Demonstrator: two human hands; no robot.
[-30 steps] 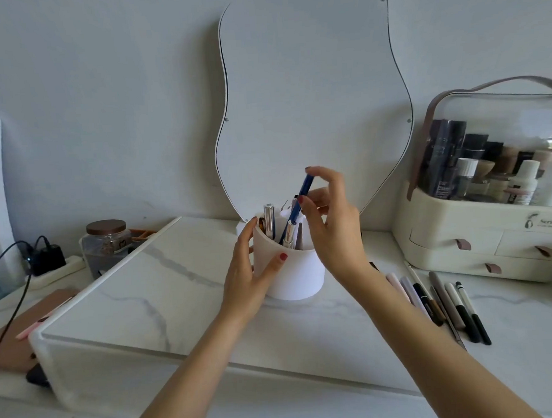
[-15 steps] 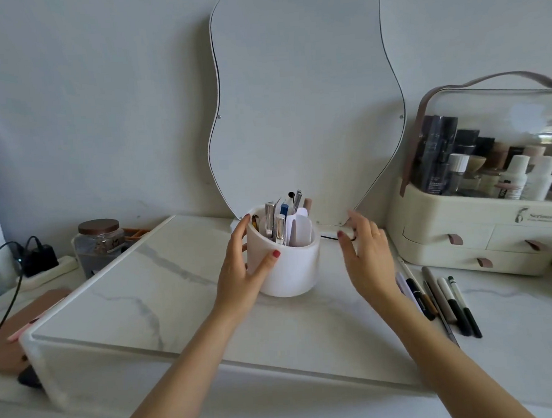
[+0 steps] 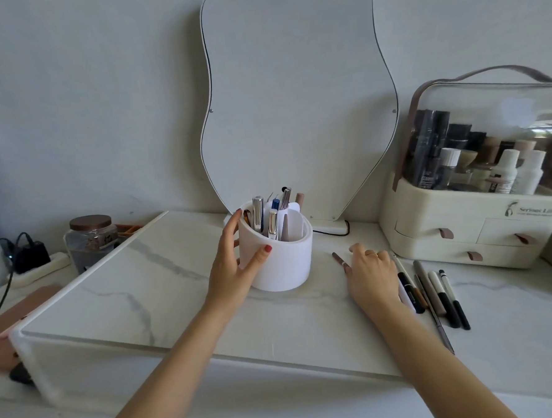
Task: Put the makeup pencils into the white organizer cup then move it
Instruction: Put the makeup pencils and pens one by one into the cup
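Two hands are at work, and mine have split their jobs. A second ago my right hand [image 3: 374, 275] was up over the cup, lowering a blue pencil in; now it lies low on the marble top [image 3: 164, 299], palm down, fingers loosely spread and holding nothing. It has come down among the loose pencils [image 3: 438, 291], which lie in a row just to its right, near the table's front edge. My fingertips rest on or just beside a short brown pencil [image 3: 339, 259] lying apart from the row, on the cup's side; I cannot tell whether I have pinched it yet.

My left hand [image 3: 231, 269] has not shifted: it stays curled round the left wall of the white organizer cup [image 3: 279, 260], thumb on the front, fingers behind, steadying it upright. The blue pencil [image 3: 275, 205] now stands inside with the silver-capped ones, so that drop is done.

By my reckoning the filling is partway along: several pencils are still out on the marble, so the cup cannot be moved yet. The brown one looks like the next pick, and being thin and flat on a slick surface it may roll as I nip it.

Behind the cup leans the wavy mirror [image 3: 293, 94]; at far right sits the cosmetics case [image 3: 473, 229].
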